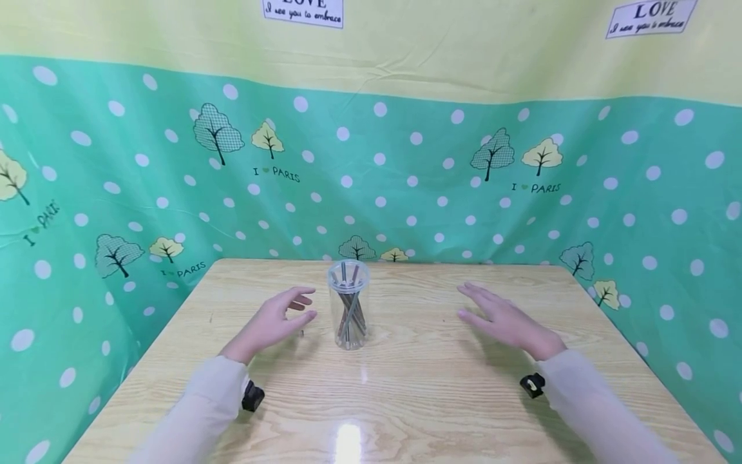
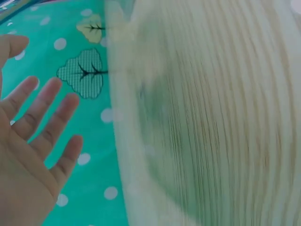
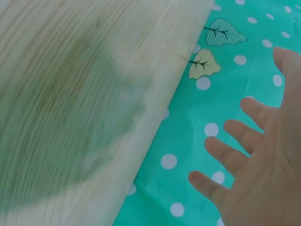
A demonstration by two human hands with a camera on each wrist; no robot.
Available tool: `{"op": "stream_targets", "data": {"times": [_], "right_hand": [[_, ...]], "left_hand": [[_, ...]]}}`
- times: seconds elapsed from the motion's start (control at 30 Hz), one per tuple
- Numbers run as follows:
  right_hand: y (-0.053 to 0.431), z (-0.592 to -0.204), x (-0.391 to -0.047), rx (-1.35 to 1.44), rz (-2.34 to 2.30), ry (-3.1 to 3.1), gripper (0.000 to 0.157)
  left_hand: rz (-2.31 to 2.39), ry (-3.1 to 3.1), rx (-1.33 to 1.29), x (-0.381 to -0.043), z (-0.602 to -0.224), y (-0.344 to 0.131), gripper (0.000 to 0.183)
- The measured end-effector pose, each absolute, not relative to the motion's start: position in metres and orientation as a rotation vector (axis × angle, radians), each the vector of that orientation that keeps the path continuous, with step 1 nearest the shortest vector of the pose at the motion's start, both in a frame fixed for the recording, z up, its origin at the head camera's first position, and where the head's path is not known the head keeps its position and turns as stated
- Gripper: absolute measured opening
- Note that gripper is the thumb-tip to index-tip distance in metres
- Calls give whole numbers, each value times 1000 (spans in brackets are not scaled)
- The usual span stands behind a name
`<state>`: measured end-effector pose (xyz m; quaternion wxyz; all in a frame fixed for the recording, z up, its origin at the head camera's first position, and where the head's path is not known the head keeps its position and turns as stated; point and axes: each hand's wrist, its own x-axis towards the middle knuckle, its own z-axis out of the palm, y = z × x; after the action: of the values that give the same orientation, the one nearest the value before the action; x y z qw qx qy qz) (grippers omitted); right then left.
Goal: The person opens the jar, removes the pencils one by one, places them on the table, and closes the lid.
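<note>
A clear plastic cup [image 1: 350, 303] stands upright on the wooden table, with several dark pencil-like sticks [image 1: 351, 312] leaning crosswise inside it. Just left of the cup, my left hand [image 1: 277, 317] hovers over the table, fingers relaxed and apart from the cup. In the left wrist view the same hand [image 2: 35, 141] shows a bare palm with spread fingers. My right hand [image 1: 507, 320] is held in the air farther to the right of the cup, its fingers nearly straight. The right wrist view shows this hand [image 3: 254, 155] with nothing in its palm.
The light wooden table [image 1: 417, 399] has its far edge against a green, dotted cloth [image 1: 406, 161] that also hangs along both sides. A black wrist device [image 1: 252, 396] sits at the left cuff, another black device [image 1: 532, 385] at the right cuff.
</note>
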<state>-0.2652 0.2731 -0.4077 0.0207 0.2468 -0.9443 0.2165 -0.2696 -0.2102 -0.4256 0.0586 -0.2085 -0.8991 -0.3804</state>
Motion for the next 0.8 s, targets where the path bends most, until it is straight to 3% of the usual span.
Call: {"op": "stream_targets", "data": {"times": [0.27, 0.8], "right_hand": [[254, -407, -268, 824, 702, -2909, 70], [228, -402, -270, 913, 746, -2864, 65]], "left_hand": [[-1403, -2658, -657, -273, -424, -185, 78], [-1786, -2550, -540, -276, -417, -147, 90]]}}
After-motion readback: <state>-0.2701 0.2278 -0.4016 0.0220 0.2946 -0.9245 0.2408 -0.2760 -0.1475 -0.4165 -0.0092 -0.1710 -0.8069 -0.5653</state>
